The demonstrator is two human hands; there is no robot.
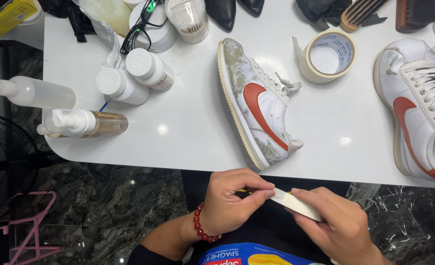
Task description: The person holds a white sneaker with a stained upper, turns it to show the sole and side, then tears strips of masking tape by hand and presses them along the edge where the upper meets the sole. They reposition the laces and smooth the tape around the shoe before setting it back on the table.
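Below the table's front edge, my left hand (234, 198) and my right hand (332, 223) pinch the two ends of a short cream strip of masking tape (295, 203). A red bead bracelet (200, 225) circles my left wrist. Just beyond my hands a dirty white sneaker (256, 105) with a red side mark lies on its side on the white table (188, 130). A roll of masking tape (328, 56) stands behind it. A second white sneaker (418, 105) with laces rests at the right edge.
Two white capped bottles (136, 78), a squeeze bottle (31, 93) and a pump bottle (82, 122) lie at the left. Glasses (141, 24), a cotton-swab tub (188, 17), black shoes (227, 10) and brushes (389, 12) line the back. A black fan (4, 162) and pink frame (31, 225) stand on the dark floor.
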